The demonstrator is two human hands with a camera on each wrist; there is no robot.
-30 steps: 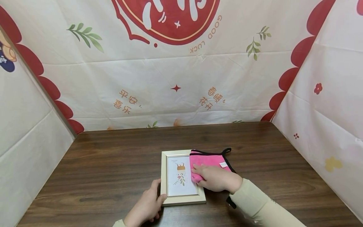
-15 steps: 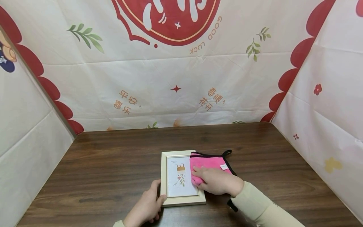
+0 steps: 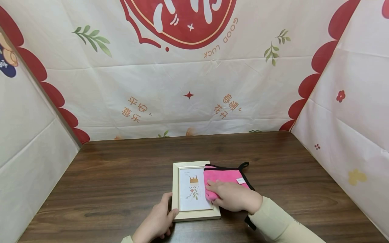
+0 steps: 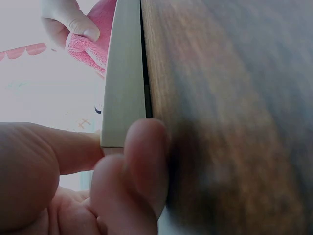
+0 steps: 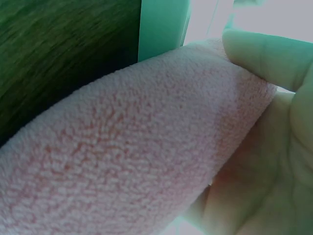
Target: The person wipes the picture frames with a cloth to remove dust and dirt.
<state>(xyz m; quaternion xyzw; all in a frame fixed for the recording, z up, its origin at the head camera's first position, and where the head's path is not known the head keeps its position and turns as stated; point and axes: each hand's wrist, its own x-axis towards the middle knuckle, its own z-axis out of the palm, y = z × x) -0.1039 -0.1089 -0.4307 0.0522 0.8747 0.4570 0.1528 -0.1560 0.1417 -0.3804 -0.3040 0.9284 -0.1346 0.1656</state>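
Note:
A cream picture frame (image 3: 196, 215) lies flat on the dark wooden table, a plant drawing behind its pane. My left hand (image 3: 158, 217) grips its near left corner, thumb on top and fingers along the side; the left wrist view shows the frame's edge (image 4: 123, 73) between thumb and fingers. Over the right side of the frame lies a pink cleaning cloth (image 3: 223, 174) with black trim, a hanging loop and a white label. My right hand (image 3: 234, 195) holds it down there, and in the right wrist view the thumb (image 5: 266, 56) lies over the fluffy cloth (image 5: 112, 147).
The wooden table (image 3: 106, 182) extends around the frame on all sides. Printed white fabric (image 3: 170, 87) hangs behind the table's far edge, with more fabric walls at left and right.
My right hand and the cloth have slid slightly toward me along the frame's right side. The left hand and the frame have stayed in place.

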